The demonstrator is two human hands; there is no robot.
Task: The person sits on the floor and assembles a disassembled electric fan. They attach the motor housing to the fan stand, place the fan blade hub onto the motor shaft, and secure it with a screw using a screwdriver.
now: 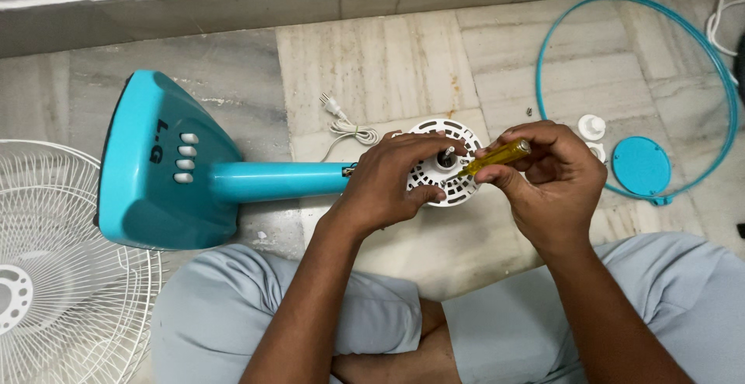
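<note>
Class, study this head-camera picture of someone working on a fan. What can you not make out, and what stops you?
Head view:
- Screwdriver tip: hidden behind the left hand.
- Motor housing: its near left part is covered by the same hand.
- White grille: cut off by the left and bottom edges.
- Small dark speck on the floor: too small to identify.
- White cable: runs off the right edge.

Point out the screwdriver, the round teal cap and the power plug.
screwdriver (497,156), head view, on its yellow handle.
round teal cap (641,166), head view, middle of the disc.
power plug (332,106), head view, on the plug body.
</note>
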